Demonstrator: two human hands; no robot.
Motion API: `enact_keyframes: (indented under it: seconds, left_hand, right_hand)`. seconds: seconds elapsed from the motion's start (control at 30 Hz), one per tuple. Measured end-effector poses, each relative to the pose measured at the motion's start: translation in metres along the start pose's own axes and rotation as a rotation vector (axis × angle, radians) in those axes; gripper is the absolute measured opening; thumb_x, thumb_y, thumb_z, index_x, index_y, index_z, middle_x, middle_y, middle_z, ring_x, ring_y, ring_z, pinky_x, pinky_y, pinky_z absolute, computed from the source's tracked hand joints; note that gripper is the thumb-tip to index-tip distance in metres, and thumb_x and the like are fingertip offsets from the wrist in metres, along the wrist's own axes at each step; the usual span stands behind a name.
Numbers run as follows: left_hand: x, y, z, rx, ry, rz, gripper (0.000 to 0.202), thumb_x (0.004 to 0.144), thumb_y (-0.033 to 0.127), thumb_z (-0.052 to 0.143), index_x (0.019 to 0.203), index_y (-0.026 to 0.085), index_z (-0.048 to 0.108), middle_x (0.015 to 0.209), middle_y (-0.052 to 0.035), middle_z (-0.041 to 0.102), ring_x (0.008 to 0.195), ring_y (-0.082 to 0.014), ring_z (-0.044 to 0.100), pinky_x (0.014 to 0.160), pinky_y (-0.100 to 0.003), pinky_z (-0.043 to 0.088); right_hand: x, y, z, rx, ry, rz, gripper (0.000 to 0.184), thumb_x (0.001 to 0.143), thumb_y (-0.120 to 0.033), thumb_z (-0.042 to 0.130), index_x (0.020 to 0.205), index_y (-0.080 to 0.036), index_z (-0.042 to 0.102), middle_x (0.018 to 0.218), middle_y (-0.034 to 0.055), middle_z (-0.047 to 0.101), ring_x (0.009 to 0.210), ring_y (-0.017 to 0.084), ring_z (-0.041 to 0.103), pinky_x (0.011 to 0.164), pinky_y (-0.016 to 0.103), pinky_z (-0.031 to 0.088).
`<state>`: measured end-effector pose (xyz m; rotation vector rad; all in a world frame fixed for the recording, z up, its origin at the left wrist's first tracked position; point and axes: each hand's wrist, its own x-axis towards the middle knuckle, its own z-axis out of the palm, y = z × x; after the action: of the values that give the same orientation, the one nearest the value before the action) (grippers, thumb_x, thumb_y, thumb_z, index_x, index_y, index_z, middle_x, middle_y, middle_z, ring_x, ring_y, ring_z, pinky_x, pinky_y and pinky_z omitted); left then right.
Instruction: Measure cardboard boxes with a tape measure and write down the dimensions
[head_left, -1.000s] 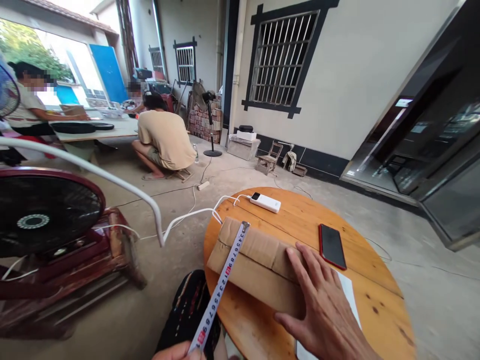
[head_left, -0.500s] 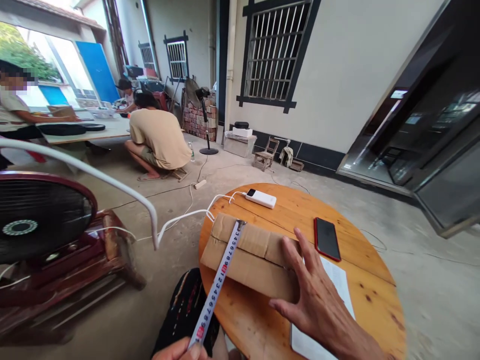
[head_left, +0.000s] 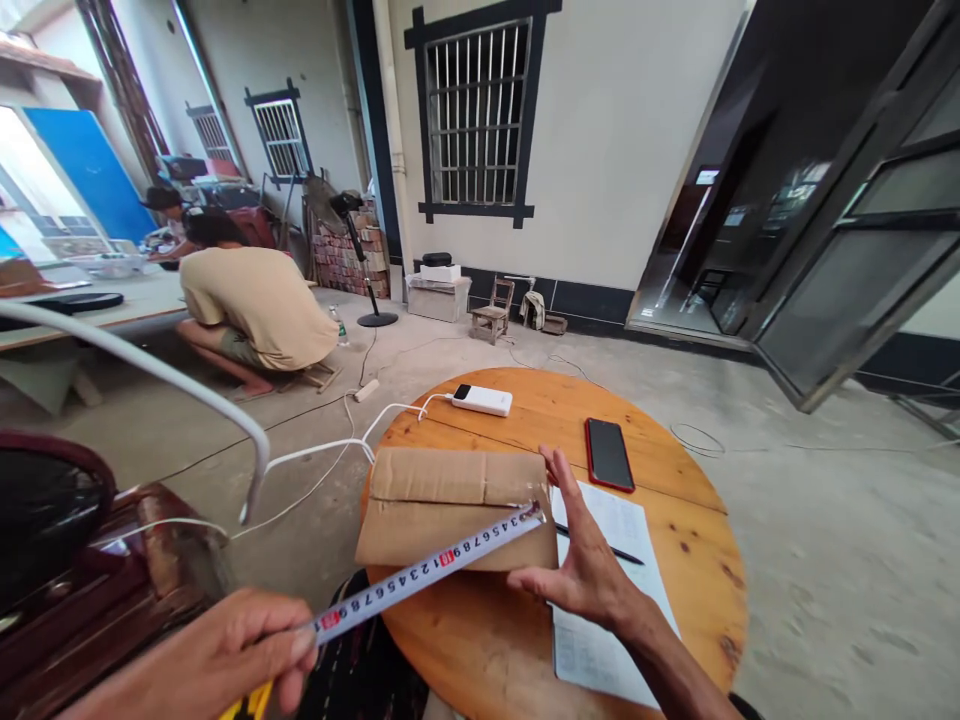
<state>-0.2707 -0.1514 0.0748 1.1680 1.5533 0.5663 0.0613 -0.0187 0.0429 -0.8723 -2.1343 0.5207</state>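
A brown cardboard box (head_left: 427,525) lies on the round wooden table (head_left: 480,640). My left hand (head_left: 247,640) is closed around a tape measure (head_left: 397,590), whose yellow case shows only in part at the bottom edge. The pulled-out blade slants up to the right across the box, its metal end near the box's right edge. At that right end, my right hand (head_left: 585,565) is open, thumb and fingers spread either side of the corner area. Its fingertips are close to the box; whether they press on it I cannot tell.
Written paper (head_left: 600,670) and a black pen (head_left: 626,555) lie beneath and beside my right hand. A red-edged phone (head_left: 609,455) and a white power bank (head_left: 482,400) with a cable rest farther back. A crouching person (head_left: 247,300) works at another table; a standing fan (head_left: 364,260) is behind.
The tape blade has swung from crossing the box's left part to pointing at its right end. My left hand has risen into view; my right hand has drawn back off the box top. The view has turned right.
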Motion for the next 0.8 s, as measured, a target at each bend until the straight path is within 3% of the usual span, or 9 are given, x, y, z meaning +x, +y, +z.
enact_keyframes:
  seconds: [0.1, 0.27, 0.4, 0.57, 0.8]
  left_hand:
    - [0.013, 0.026, -0.021, 0.192, -0.05, 0.105, 0.032, 0.081, 0.046, 0.057, 0.067, 0.02, 0.069, 0.06, -0.0027, 0.069, 0.053, -0.0135, 0.051, 0.052, -0.02, 0.035]
    - [0.037, 0.06, -0.04, 0.388, -0.162, 0.117, 0.033, 0.079, 0.047, 0.056, 0.063, 0.02, 0.068, 0.055, -0.0021, 0.069, 0.044, -0.0127, 0.043, 0.045, -0.021, 0.024]
    - [0.05, 0.079, -0.049, 0.415, -0.193, 0.134, 0.027, 0.078, 0.038, 0.059, 0.06, 0.02, 0.068, 0.054, -0.0014, 0.069, 0.045, -0.0127, 0.044, 0.046, -0.022, 0.024]
    - [0.055, 0.089, -0.056, 0.364, -0.228, 0.115, 0.023, 0.076, 0.034, 0.063, 0.061, 0.018, 0.069, 0.059, -0.0021, 0.07, 0.053, -0.0139, 0.05, 0.052, -0.021, 0.031]
    - [0.053, 0.088, -0.057, 0.167, -0.259, 0.052, 0.024, 0.075, 0.038, 0.066, 0.065, 0.017, 0.069, 0.058, -0.0018, 0.069, 0.053, -0.0122, 0.052, 0.052, -0.02, 0.034]
  right_hand:
    - [-0.004, -0.001, 0.003, 0.011, 0.027, -0.021, 0.122, 0.065, -0.042, 0.078, 0.148, -0.021, -0.009, 0.154, 0.0158, 0.012, 0.141, 0.032, 0.017, 0.112, 0.051, 0.023]
    - [-0.008, -0.005, 0.002, -0.013, 0.02, -0.035, 0.121, 0.066, -0.039, 0.078, 0.148, -0.021, -0.009, 0.154, 0.0162, 0.014, 0.14, 0.033, 0.018, 0.111, 0.051, 0.024]
    - [-0.01, -0.006, 0.002, -0.033, 0.017, -0.037, 0.119, 0.066, -0.04, 0.077, 0.148, -0.02, -0.008, 0.153, 0.0168, 0.016, 0.139, 0.033, 0.021, 0.111, 0.052, 0.025]
    - [-0.009, -0.003, 0.001, -0.066, -0.002, -0.032, 0.116, 0.067, -0.043, 0.075, 0.148, -0.02, -0.005, 0.153, 0.0166, 0.017, 0.139, 0.034, 0.021, 0.11, 0.053, 0.026]
    - [-0.002, -0.005, -0.013, -0.181, -0.118, -0.053, 0.112, 0.07, -0.045, 0.073, 0.149, -0.019, -0.002, 0.154, 0.0158, 0.012, 0.14, 0.035, 0.017, 0.109, 0.054, 0.028]
